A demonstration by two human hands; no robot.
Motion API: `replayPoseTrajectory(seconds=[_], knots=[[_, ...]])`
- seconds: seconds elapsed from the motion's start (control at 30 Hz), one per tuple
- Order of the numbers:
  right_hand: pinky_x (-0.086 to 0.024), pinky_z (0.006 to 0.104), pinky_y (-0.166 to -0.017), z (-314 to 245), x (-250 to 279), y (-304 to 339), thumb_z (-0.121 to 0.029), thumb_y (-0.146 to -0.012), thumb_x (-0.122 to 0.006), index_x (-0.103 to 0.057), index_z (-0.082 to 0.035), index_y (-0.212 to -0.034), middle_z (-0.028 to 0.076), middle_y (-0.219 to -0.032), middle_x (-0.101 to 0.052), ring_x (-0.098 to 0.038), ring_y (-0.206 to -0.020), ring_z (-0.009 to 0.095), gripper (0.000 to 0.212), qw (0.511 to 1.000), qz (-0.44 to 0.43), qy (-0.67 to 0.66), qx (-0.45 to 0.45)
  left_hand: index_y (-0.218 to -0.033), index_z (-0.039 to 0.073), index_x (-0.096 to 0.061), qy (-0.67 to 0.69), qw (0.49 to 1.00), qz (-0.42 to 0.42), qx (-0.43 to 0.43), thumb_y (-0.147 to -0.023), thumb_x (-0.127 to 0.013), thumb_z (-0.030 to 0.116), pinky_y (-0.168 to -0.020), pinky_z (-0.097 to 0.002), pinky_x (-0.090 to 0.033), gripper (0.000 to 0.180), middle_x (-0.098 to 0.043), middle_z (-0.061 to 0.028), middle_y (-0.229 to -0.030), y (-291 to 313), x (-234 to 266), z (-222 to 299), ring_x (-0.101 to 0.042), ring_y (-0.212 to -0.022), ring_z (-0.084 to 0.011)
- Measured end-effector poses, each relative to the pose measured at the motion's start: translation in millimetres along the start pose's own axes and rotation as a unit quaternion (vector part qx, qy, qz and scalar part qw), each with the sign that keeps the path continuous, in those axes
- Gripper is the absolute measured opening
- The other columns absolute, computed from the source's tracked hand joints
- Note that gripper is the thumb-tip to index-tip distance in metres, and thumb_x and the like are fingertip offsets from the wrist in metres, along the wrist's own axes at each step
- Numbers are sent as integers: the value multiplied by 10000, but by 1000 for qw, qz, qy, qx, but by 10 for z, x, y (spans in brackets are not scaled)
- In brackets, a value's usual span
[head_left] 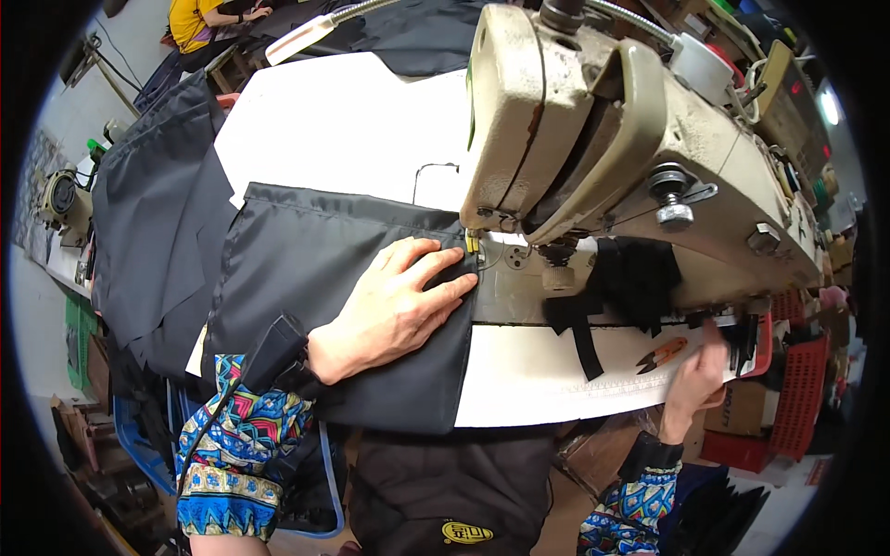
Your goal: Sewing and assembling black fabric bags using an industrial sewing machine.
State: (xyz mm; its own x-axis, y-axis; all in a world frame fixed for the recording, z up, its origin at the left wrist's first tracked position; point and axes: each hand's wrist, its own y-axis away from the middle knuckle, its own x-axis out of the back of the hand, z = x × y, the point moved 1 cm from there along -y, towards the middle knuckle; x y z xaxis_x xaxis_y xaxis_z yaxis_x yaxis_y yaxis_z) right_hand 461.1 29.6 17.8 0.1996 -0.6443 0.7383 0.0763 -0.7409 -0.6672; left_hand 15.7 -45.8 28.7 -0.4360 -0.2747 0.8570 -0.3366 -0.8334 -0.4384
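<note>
My left hand [394, 301] lies flat on a black fabric panel [278, 278], its fingers spread and the fingertips close to the presser foot of the sewing machine [519, 120]. The panel's top edge has a folded hem, and its right edge runs under the machine head by the needle. At the table's right end is my right hand [700, 371], blurred, beside black strips [737, 334]; its fingers are smeared and partly hidden. Orange-handled thread snips [663, 355] rest on the white table just left of that hand. A heap of black webbing pieces [630, 287] sits on the machine bed.
More black fabric [153, 213] hangs over the table's left side. A blue crate [324, 482] stands below the table, and a red basket [799, 389] at the right. Far left, a person in a yellow top [190, 18] works at another table. A lamp [301, 39] reaches over the back.
</note>
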Motion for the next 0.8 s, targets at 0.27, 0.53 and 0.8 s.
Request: replayPoseTrajectory(seconds=[0.27,0.53,0.8], knots=[[-543,357,-900,-506,339,-40,137,-858,-445,-723,37,-1131,162,-1149,-727,-703,-1005,266,402,984,7,-180,-1,-1243,113,-686,-24,1000,3,-9,-868,-728,140,-1040,-467,-474,379,-593,-126,-1333,14,45,-43,-533,-1234,-345],[-519,366,-698,-2147,413,1024,-185,-917,-751,-644,58,-982,166,-820,-657,-638,-722,271,273,646,-508,-565,68,-1280,-37,-619,45,997,-50,28,-884,-725,172,-1114,-475,-428,460,-581,-181,-1403,601,171,703,-524,-1347,-363],[-541,203,-601,-2225,983,1556,-199,-1025,-646,-697,29,-1120,6,-856,-709,-628,-704,31,252,360,-622,-636,-281,-1436,287,-547,-107,991,-76,2,-926,-626,424,-1229,-591,-96,534,-481,-12,-1516,2097,115,1874,-400,-1436,-265]])
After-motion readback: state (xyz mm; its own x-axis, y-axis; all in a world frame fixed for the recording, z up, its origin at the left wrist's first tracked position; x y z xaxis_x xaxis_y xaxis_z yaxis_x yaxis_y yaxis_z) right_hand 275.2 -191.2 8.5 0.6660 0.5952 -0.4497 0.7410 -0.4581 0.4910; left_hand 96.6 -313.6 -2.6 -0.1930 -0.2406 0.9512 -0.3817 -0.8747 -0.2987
